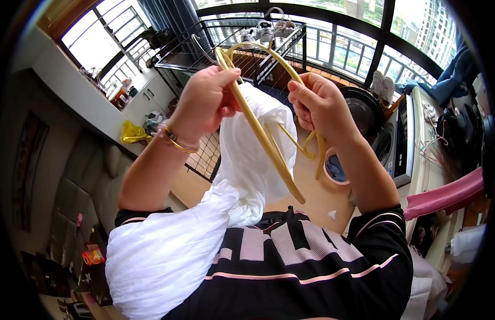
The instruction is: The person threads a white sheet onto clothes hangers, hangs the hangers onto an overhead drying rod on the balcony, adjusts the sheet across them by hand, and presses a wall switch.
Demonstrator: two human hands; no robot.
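Yellow hangers [268, 141] are held up in front of my chest, one slanting down to the right. My left hand [204, 101] is closed around the hangers near their upper left. On the right, my right hand [319, 101] grips a yellow hanger part with thumb and fingers pressed together. White cloth [252, 144] hangs behind and below the hangers, passes between my forearms and drapes over my left side. Whether it is hooked on a hanger is hard to tell.
A black wire rack [183, 56] holding shoes [265, 33] stands ahead by the windows. Right of it are a washing machine [399, 141], pink cloth [444, 193] and a tub [335, 168] on the floor. A sofa [82, 197] is at the left.
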